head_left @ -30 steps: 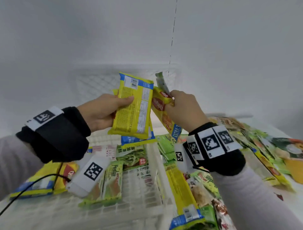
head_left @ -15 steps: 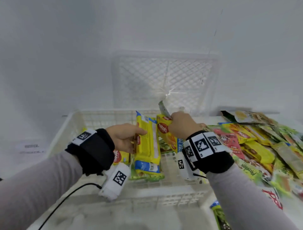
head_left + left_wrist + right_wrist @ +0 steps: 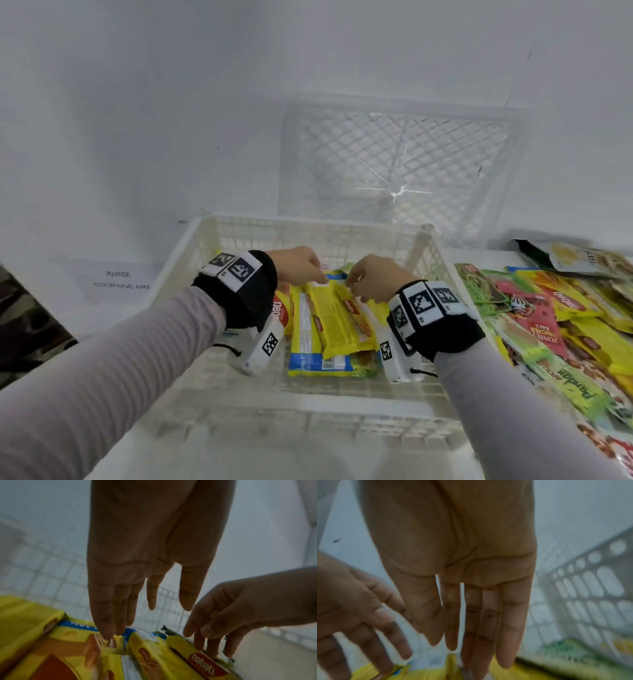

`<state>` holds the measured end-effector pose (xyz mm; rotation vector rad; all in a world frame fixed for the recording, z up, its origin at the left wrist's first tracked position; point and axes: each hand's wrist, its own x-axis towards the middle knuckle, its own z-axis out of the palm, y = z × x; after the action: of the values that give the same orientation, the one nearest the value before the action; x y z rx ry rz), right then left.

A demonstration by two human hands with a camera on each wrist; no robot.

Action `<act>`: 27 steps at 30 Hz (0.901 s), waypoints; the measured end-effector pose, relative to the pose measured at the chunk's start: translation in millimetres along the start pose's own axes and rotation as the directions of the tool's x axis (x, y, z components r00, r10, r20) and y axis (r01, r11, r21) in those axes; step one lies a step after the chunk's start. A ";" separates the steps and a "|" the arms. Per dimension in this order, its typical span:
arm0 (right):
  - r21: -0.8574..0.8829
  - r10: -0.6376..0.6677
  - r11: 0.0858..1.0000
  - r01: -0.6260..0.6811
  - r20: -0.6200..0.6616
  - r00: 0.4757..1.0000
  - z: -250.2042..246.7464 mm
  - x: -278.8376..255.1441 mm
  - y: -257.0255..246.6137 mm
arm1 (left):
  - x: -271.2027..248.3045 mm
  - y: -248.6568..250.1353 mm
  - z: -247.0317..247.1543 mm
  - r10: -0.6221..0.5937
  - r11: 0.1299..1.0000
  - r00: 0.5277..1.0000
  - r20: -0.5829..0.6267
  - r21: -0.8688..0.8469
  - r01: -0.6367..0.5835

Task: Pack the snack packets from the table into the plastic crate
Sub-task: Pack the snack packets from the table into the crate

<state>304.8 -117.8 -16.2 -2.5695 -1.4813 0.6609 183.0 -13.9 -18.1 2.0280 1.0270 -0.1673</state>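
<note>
Nearest the person, the front rim of the white plastic crate (image 3: 308, 407) runs across the view, with bare mesh floor just behind it. Further in, yellow snack packets (image 3: 329, 325) lie side by side in the middle of the crate, their long edges running front to back. Open floor shows on either side of them, toward both side walls.

At the packets' far ends, the left hand (image 3: 298, 265) reaches down with straight, slightly spread fingers (image 3: 106, 626), the tips touching a packet top. The right hand (image 3: 373, 277) is beside it, fingers (image 3: 510, 635) long and loose, holding nothing, tips at the edge of the rightmost yellow packet.

To the right, outside the crate wall, a heap of more packets (image 3: 555, 318) covers the table (image 3: 479, 255). Behind, a second crate (image 3: 404, 161) leans upright against the wall.
</note>
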 end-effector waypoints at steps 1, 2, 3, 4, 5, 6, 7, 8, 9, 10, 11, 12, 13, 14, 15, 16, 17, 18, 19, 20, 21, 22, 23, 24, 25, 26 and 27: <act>-0.026 -0.008 1.000 0.008 0.014 1.000 4.5 3.0 -1.8 | 1.9 -0.2 1.3 0.011 0.996 1.000 -0.002 0.086 -0.011; -0.064 -0.010 0.998 0.010 0.007 1.000 8.8 5.6 -2.5 | 4.5 0.1 2.4 0.031 0.986 0.999 -0.015 0.164 -0.029; -0.104 -0.012 0.995 0.012 -0.001 1.000 13.3 8.0 -1.9 | 6.9 0.8 4.0 0.049 0.974 0.998 -0.027 0.222 -0.042; -0.148 -0.014 0.989 0.015 0.005 1.000 17.8 10.0 -0.1 | 9.9 1.5 6.1 0.055 0.968 0.998 -0.031 0.246 -0.046; -0.204 -0.018 0.979 0.023 0.024 1.000 22.0 11.8 1.5 | 12.5 2.7 8.1 0.050 0.966 0.998 -0.025 0.255 -0.042; -0.263 -0.020 0.964 0.032 0.050 0.999 25.5 13.3 3.0 | 14.4 4.3 9.9 0.037 0.965 0.999 -0.016 0.258 -0.032; -0.300 -0.020 0.953 0.039 0.066 0.998 28.5 14.1 5.2 | 15.2 6.7 12.3 0.025 0.964 1.000 -0.011 0.265 -0.021; -0.304 -0.011 0.952 0.031 0.069 0.998 30.9 15.8 7.3 | 16.6 9.4 14.9 0.018 0.963 1.000 -0.015 0.269 -0.013; -0.288 0.000 0.958 0.017 0.062 0.998 32.4 16.8 9.6 | 18.8 11.9 17.8 0.014 0.965 1.000 -0.017 0.263 -0.009; -0.270 0.015 0.963 0.000 0.054 0.998 33.3 18.1 11.4 | 20.9 14.2 20.3 0.008 0.971 1.000 -0.015 0.239 -0.004; -0.256 0.024 0.967 -0.012 0.045 0.999 33.9 19.1 13.6 | 21.3 16.1 22.1 -0.009 0.980 1.000 -0.008 0.200 0.011; -0.243 0.031 0.970 -0.020 0.039 0.999 33.4 19.8 15.8 | 21.6 17.4 23.1 -0.025 0.987 1.000 -0.008 0.156 0.026; -0.229 0.025 0.973 -0.017 0.032 0.999 32.5 20.8 18.3 | 22.5 17.4 23.3 -0.043 0.992 0.999 -0.016 0.115 0.044; -0.210 0.015 0.978 -0.010 0.023 1.000 31.3 21.5 20.6 | 23.0 16.2 22.9 -0.057 0.996 0.998 -0.026 0.071 0.059; -0.183 0.005 0.983 -0.002 0.014 1.000 30.1 22.1 23.0 | 24.4 14.4 22.7 -0.068 0.998 0.997 -0.026 0.007 0.068; -0.152 0.004 0.988 -0.003 0.009 1.000 28.6 22.0 25.4 | 25.2 13.1 22.5 -0.080 0.993 0.997 -0.006 -0.087 0.079; -0.123 0.012 0.992 -0.011 0.006 1.000 26.4 21.2 27.6 | 24.9 12.4 21.7 -0.091 0.976 0.995 0.035 -0.196 0.096; -0.098 0.030 0.995 -0.030 0.003 1.000 23.7 20.4 28.5 | 22.9 12.2 20.1 -0.097 0.951 0.992 0.079 -0.285 0.116; -0.077 0.054 0.996 -0.054 -0.003 0.999 20.4 19.2 29.3 | 19.9 12.4 18.5 -0.102 0.931 0.989 0.106 -0.341 0.133; -0.065 0.079 0.995 -0.080 -0.013 0.997 17.2 18.2 30.2 | 16.3 12.5 16.4 -0.104 0.917 0.987 0.120 -0.373 0.141; -0.058 0.099 0.993 -0.101 -0.032 0.995 13.4 17.3 31.2 | 13.5 12.5 13.8 -0.096 0.909 0.988 0.119 -0.394 0.136; -0.047 0.111 0.992 -0.114 -0.051 0.992 9.7 16.2 31.9 | 10.8 12.8 10.8 -0.078 0.906 0.991 0.113 -0.407 0.118; -0.035 0.118 0.992 -0.120 -0.064 0.991 6.3 14.4 32.5 | 7.7 13.2 7.3 -0.052 0.903 0.993 0.103 -0.420 0.091; -0.019 0.116 0.993 -0.117 -0.071 0.991 3.1 12.7 32.6 | 4.3 13.8 2.9 -0.022 0.900 0.996 0.083 -0.432 0.055; -0.003 0.109 0.994 -0.109 -0.077 0.991 -0.7 10.5 32.8 | 1.2 14.5 -2.8 0.007 0.901 0.999 0.044 -0.433 0.012; 0.012 0.105 0.994 -0.104 -0.090 0.990 -4.8 8.1 32.4 | -2.9 15.6 -10.4 0.040 0.910 0.999 -0.018 -0.413 -0.043; 0.031 0.103 0.995 -0.100 -0.112 0.988 -9.7 5.1 31.5 | -7.0 16.5 -18.7 0.081 0.922 0.992 -0.096 -0.371 -0.111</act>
<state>336.2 -128.6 -18.5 -2.6296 -1.3080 0.5302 185.9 -9.7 7.3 1.7380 0.9244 0.1550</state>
